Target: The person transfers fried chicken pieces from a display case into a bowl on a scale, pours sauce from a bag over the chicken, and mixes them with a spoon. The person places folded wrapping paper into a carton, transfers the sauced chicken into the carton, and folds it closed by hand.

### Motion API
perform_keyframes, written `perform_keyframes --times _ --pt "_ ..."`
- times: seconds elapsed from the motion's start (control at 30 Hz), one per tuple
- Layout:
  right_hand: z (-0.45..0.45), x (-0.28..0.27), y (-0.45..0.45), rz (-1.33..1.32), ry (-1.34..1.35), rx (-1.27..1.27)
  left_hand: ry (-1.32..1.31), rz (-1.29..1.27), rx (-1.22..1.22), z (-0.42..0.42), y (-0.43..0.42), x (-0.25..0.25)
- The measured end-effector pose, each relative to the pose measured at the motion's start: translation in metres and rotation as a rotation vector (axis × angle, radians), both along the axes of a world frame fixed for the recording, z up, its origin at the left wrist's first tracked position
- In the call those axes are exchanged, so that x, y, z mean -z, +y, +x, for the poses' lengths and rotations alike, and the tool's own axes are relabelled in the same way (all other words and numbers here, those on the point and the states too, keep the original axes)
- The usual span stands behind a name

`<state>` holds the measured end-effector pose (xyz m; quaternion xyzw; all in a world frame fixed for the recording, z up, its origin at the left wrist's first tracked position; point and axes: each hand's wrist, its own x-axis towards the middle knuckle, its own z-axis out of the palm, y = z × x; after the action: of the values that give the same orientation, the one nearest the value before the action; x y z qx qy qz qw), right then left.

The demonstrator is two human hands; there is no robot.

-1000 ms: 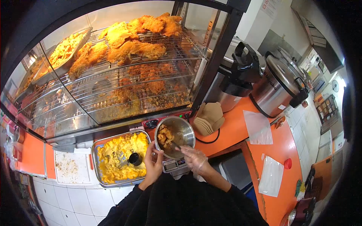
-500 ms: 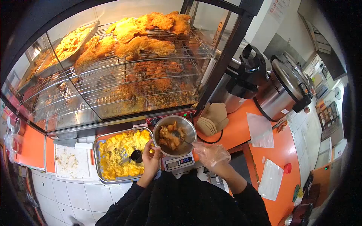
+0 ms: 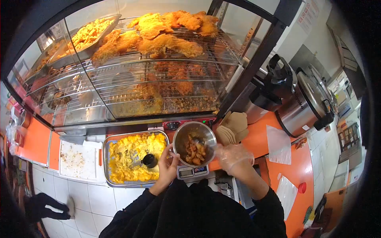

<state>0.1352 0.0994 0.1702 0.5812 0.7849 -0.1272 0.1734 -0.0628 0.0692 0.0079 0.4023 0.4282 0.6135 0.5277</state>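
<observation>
A metal mixing bowl (image 3: 183, 133) with browned fried chicken pieces (image 3: 195, 151) inside stands over a digital kitchen scale (image 3: 193, 171). My bare left hand (image 3: 168, 167) grips the bowl's left rim between thumb and fingers. At the bowl's right side, my right hand (image 3: 235, 159), in a clear plastic glove, is closed around the handle of a spoon (image 3: 199, 141). The spoon's head is down among the chicken, and its handle is partly hidden by blur. Left of the bowl, a metal tray (image 3: 105, 158) holds yellow scrambled egg (image 3: 133, 152) and a black scoop (image 3: 149, 160).
Behind the bowl stands a heated glass cabinet with fried cutlets (image 3: 170, 44) on racks. Brown paper boxes (image 3: 232, 127), a steel cooker (image 3: 303, 104) and plastic bags (image 3: 278, 144) occupy the orange counter. A white cutting board (image 3: 78, 160) lies left; a person's legs (image 3: 49, 206) show lower left.
The view has shifted left, so the counter items appear farther right. The chicken has been pushed toward the bowl's near side. A person's legs have appeared at lower left.
</observation>
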Motion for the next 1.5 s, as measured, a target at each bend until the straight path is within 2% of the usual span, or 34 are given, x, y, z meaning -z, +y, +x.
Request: perform_keyframes --times 0.07,0.1,0.33,0.43,0.67,0.77,0.87,0.93,1.0,1.17,1.27,1.3,1.4,1.43,1.5 --pt "0.001 0.006 0.005 0.077 0.019 0.162 -0.007 -0.011 0.009 0.002 0.0 0.004" --pt "0.003 0.013 0.001 0.082 0.024 0.012 -0.011 -0.015 0.007 0.003 0.0 0.006" --pt "0.026 0.021 -0.018 0.189 0.086 0.023 -0.031 -0.025 -0.025 0.003 -0.001 0.001" --pt "0.003 0.026 -0.035 -0.117 0.223 0.127 -0.018 -0.012 -0.027 0.008 -0.001 0.005" --pt "-0.012 0.094 -0.051 0.007 0.843 0.352 0.042 -0.033 -0.06 0.012 -0.008 0.006" --pt "-0.013 0.135 -0.045 0.11 0.977 0.353 0.055 -0.018 -0.059 0.014 -0.007 0.012" --pt "-0.017 0.139 -0.034 -0.012 1.185 0.442 0.014 -0.033 -0.068 0.012 -0.006 0.011" --pt "-0.009 0.134 -0.031 -0.301 1.254 0.686 -0.062 -0.054 -0.08 0.012 -0.005 0.007" --pt "0.003 0.129 -0.028 -0.415 1.253 0.767 -0.057 -0.079 -0.083 0.01 -0.006 0.005" --pt "0.028 0.118 -0.033 -0.254 1.11 0.581 -0.061 -0.112 -0.073 0.002 -0.001 0.008" --pt "0.024 0.075 -0.033 0.157 0.713 0.234 -0.067 -0.125 -0.079 -0.001 0.002 0.009" --pt "0.018 0.054 -0.032 0.114 0.46 0.291 -0.058 -0.121 -0.067 -0.003 0.003 0.01" --pt "0.004 0.009 -0.019 0.166 0.086 0.178 -0.073 -0.099 -0.048 -0.004 0.002 0.016" --pt "-0.002 0.006 -0.01 0.235 0.039 0.124 -0.087 -0.088 -0.044 -0.004 0.002 0.017" --pt "0.007 0.052 0.008 0.206 0.074 0.06 -0.08 -0.05 -0.023 -0.001 0.002 0.017"
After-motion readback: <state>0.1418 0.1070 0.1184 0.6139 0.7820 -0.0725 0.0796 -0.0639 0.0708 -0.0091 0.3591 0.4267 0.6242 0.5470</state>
